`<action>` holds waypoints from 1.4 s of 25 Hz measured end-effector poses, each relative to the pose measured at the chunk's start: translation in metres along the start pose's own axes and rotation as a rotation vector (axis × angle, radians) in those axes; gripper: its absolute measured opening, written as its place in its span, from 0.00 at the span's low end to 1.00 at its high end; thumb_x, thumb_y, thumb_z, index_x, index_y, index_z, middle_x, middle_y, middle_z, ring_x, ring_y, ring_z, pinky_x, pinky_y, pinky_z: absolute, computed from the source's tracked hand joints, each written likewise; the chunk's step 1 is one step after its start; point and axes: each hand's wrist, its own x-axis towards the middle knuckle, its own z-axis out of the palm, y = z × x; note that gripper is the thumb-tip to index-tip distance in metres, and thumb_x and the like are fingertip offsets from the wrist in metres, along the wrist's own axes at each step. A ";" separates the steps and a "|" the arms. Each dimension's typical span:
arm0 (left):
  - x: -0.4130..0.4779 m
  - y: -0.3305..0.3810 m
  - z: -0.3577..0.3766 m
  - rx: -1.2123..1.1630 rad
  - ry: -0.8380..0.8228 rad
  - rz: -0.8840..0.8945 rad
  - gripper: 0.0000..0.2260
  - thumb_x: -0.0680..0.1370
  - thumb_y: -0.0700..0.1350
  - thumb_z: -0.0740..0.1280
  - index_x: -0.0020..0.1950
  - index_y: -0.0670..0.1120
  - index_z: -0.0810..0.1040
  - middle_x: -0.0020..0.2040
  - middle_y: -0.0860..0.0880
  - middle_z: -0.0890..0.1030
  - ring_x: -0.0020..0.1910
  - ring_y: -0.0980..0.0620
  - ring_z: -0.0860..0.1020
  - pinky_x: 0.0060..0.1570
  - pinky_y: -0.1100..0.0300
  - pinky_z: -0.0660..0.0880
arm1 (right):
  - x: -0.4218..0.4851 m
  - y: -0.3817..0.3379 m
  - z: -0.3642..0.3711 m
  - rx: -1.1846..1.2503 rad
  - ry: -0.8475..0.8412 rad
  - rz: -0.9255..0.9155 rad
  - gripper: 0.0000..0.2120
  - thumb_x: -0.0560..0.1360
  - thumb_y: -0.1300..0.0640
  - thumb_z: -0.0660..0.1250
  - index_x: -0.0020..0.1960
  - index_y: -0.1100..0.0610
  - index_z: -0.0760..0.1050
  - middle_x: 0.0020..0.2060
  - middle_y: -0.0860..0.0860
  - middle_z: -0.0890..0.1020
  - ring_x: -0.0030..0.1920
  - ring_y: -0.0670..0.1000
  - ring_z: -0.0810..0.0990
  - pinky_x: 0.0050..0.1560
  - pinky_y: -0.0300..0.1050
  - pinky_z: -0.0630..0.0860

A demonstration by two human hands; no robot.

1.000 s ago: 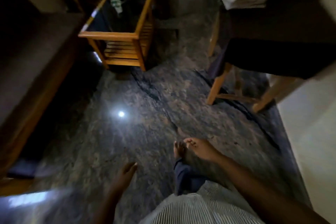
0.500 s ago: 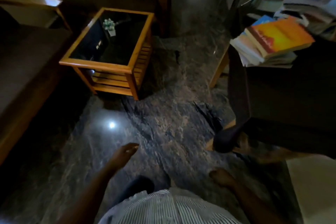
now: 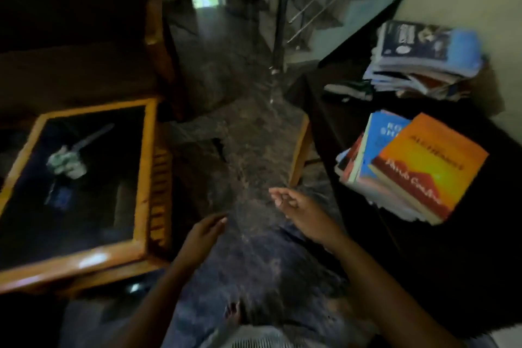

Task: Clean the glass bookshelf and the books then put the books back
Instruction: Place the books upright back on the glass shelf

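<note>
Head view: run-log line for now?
left hand: open, empty | right hand: loosely curled, empty | glass-topped shelf: cloth on top | near book stack, far book stack: on dark surface

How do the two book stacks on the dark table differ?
The near stack has an orange cover on top; the far stack a blue one. The near stack lies closer to the person; the far stack sits back by the wall. The near stack is fanned out; the far stack's edges look ragged. Both lie flat on the dark table.
</note>
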 end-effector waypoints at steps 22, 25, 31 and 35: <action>0.504 0.448 0.217 -0.034 -0.509 0.694 0.15 0.81 0.43 0.60 0.68 0.46 0.69 0.61 0.51 0.73 0.56 0.56 0.73 0.47 0.77 0.69 | 0.361 -0.038 -0.424 -0.867 0.992 0.467 0.29 0.78 0.40 0.52 0.75 0.53 0.58 0.74 0.59 0.59 0.75 0.57 0.55 0.73 0.56 0.50; 0.556 0.485 0.250 0.082 -0.658 0.783 0.16 0.80 0.42 0.60 0.69 0.45 0.69 0.62 0.50 0.73 0.61 0.54 0.72 0.57 0.66 0.69 | 0.355 -0.018 -0.413 -0.936 0.879 0.503 0.29 0.74 0.38 0.52 0.70 0.53 0.67 0.67 0.57 0.72 0.70 0.57 0.68 0.69 0.55 0.60; 0.584 0.499 0.279 0.339 -1.032 0.851 0.19 0.82 0.43 0.56 0.73 0.45 0.63 0.71 0.45 0.68 0.67 0.51 0.67 0.62 0.64 0.63 | 0.308 -0.052 -0.398 -0.530 1.018 0.368 0.17 0.80 0.51 0.57 0.66 0.52 0.72 0.68 0.46 0.68 0.69 0.41 0.62 0.67 0.31 0.57; 0.587 0.520 0.288 0.493 -1.093 0.909 0.20 0.82 0.43 0.56 0.74 0.45 0.60 0.70 0.44 0.68 0.68 0.46 0.68 0.61 0.63 0.64 | 0.360 -0.069 -0.408 -0.480 1.347 0.873 0.24 0.78 0.42 0.56 0.70 0.53 0.66 0.69 0.54 0.69 0.69 0.54 0.65 0.66 0.47 0.62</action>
